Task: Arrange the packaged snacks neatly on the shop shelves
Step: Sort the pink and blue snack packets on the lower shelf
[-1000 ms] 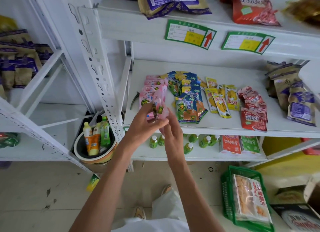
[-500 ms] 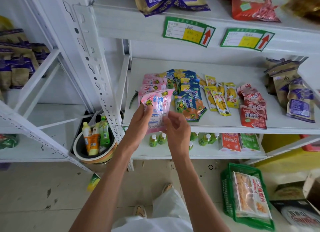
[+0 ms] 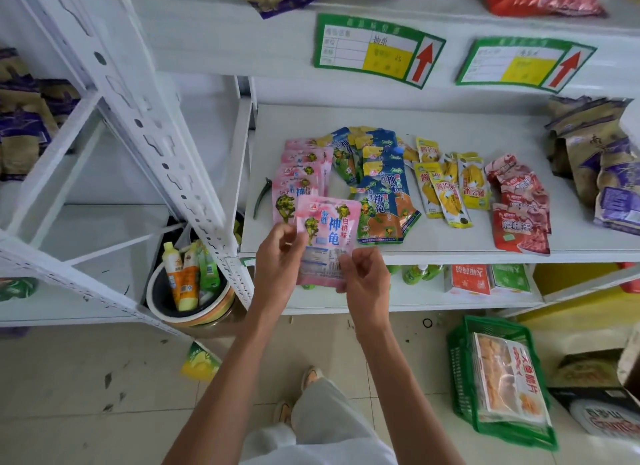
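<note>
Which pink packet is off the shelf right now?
The front pink packet, pinched by the left hand and right hand at the shelf edge. The other pink packets lie overlapped in a row on the shelf.

I see painted white metal on the shelf [image 3: 450,249] and its perforated upright [image 3: 149,118] — smooth, faintly satin. The pink packet [image 3: 327,229] is glossy plastic film, as are the blue packets [image 3: 384,201]. The price tags [image 3: 379,50] look like matt paper — the green basket [image 3: 464,367] is ribbed plastic, the floor [image 3: 86,395] scuffed tile
</note>
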Demonstrator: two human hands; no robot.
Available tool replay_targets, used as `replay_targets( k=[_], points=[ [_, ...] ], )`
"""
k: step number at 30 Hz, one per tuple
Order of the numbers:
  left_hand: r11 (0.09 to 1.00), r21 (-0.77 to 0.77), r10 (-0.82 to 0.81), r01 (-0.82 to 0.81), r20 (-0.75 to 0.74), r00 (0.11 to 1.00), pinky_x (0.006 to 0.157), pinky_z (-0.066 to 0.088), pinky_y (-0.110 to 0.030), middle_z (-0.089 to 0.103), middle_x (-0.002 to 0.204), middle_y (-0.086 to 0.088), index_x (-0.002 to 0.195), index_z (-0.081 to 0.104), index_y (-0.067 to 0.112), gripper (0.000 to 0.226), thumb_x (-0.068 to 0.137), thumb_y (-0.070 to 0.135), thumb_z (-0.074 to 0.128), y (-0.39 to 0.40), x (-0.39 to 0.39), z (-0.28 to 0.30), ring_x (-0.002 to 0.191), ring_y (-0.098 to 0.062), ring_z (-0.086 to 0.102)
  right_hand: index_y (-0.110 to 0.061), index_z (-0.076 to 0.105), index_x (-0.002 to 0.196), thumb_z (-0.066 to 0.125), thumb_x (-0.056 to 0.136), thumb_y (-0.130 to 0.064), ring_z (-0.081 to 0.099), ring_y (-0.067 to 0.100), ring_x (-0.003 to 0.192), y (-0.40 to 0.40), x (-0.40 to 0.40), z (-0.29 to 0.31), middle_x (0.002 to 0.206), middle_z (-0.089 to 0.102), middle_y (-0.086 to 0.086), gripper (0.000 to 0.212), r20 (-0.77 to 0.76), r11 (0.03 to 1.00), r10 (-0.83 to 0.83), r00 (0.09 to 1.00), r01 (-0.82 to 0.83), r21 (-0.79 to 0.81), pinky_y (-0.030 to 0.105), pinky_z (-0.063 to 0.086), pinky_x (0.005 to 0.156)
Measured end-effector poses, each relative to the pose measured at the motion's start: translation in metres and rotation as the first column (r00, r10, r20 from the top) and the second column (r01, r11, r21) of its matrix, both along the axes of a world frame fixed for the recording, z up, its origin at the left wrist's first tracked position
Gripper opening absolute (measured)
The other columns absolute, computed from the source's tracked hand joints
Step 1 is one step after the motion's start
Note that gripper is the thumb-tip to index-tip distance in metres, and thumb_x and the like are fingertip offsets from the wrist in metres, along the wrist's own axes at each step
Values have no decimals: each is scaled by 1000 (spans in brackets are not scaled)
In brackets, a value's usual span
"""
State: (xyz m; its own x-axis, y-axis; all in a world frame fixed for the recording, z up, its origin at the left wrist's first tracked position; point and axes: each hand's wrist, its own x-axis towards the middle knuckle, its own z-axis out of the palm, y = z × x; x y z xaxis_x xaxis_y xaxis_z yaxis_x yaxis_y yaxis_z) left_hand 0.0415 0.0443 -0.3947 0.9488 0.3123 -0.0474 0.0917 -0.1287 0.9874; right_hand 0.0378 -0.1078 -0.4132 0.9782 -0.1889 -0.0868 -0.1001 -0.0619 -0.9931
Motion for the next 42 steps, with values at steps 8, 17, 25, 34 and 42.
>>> replay_targets(
  k=[8,17,25,34,42],
  points=[
    [937,159,318,-311,-23,948,75,61,-33,72,99,9,109,64,19,30,93,41,77,5,9,-21,87,-6,70,-13,61,95,67,100,-9,57,12,58,17,31,-14,70,65,-5,9,-80,999,36,996,-34,23,33,50,47],
    [956,-284,22,-66,-156,988,75,57,-22,74,105,-8,124,65,15,36,107,44,51,-21,51,-1,93,-11,72,-17,70,133,43,111,-27,69,20,103,16,47,6,117,66,4,36,61,939,335,940,-339,65,43,60,66],
    [958,-279,-15,-66,-277,961,73,65,-36,76,117,-13,128,66,11,28,109,28,54,-7,47,-17,95,-18,78,-24,51,86,74,94,-23,61,20,69,20,70,-16,75,62,-3,25,-42,923,271,962,-272,-271,45,51,61],
    [538,827,94,161,-248,964,60,54,-34,58,74,10,80,48,27,48,89,75,50,49,78,-52,68,-16,61,-12,63,92,49,106,-37,63,27,65,27,167,-18,74,66,4,32,-105,770,148,983,-181,-612,29,38,53],
    [476,874,192,-95,2,981,48,46,-27,66,96,-1,118,56,21,42,95,55,65,26,63,-63,68,-21,69,-11,61,101,64,94,-48,63,25,81,68,219,-6,88,60,2,37,-302,439,231,925,-376,-816,28,35,58]
  ],
)
